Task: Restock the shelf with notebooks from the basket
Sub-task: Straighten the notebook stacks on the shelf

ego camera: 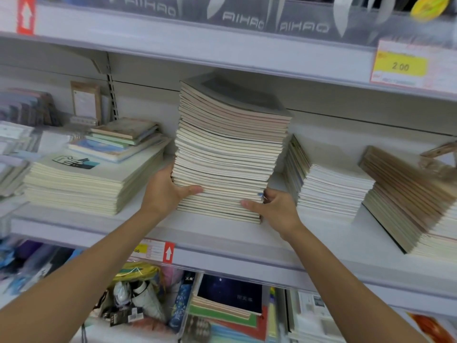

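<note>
- Left hand (165,191) and right hand (274,209): what are they doing?
- Both reach over the white metal shelf (99,226) and clasp the tall stack of cream-paged notebooks with a grey top cover (230,157). It stands between them, thumbs across its front edge, fingers round its sides.
- And beside them?
- Left of the left hand lies a broad low pile of cream notebooks (81,191). Just right of the right hand sits a shorter white notebook pile (331,191).

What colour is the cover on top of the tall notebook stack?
Dark grey cover on the notebook stack; head view shows it best.
</note>
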Demonstrator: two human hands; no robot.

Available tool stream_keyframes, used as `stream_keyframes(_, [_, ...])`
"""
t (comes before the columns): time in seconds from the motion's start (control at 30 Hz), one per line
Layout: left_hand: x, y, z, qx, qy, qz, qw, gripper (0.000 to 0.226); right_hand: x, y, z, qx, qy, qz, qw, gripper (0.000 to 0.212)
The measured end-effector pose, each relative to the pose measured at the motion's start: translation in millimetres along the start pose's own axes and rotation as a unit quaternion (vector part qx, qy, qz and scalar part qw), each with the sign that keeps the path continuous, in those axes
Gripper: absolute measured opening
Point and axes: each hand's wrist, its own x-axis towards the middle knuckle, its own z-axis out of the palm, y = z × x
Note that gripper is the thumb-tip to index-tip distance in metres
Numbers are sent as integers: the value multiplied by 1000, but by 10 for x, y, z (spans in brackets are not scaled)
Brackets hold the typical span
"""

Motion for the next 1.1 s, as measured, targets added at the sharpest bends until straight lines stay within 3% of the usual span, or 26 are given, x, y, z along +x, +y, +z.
stream_keyframes(0.13, [-14, 8, 5, -3, -7, 3, 1000, 52, -4, -14, -8, -15, 10, 6, 1000, 35])
stream_keyframes(0.23, [-50, -49, -60, -44, -106, -52, 992, 91, -14, -24, -38, -62, -43, 5, 997, 71])
stream_keyframes(0.3, [-70, -97, -68, -24, -131, -78, 988, 99, -1, 8, -55, -128, -80, 14, 989, 94])
stream_keyframes(0.4, [-59, -116, -50, 0, -125, -76, 989, 88, 17, 56, -87, -164, -73, 8, 984, 78])
stream_keyframes(0.53, [13, -201, -79, 49, -166, -53, 984, 113, 2, 48, -110, -255, -88, -9, 963, 79])
stream_keyframes(0.67, [57, -285, -34, 89, -140, -31, 986, 93, 17, 25, -132, -329, -88, -43, 939, 74])
stream_keyframes(0.8, [100, -351, -59, 112, -150, -36, 982, 89, 46, 62, -138, -286, -78, -43, 954, 68])
stream_keyframes(0.93, [45, -292, -121, 116, -171, -61, 976, 113, -15, 49, -120, -205, -82, -19, 975, 79])
stream_keyframes(1.03, [-65, -64, -180, 76, -117, -21, 990, 142, -93, -36, -161, -180, -84, -2, 980, 113])
stream_keyframes(1.1, [-166, 138, -273, 156, -4, 64, 986, 132, -186, -152, -239, -239, 14, -84, 967, 112])
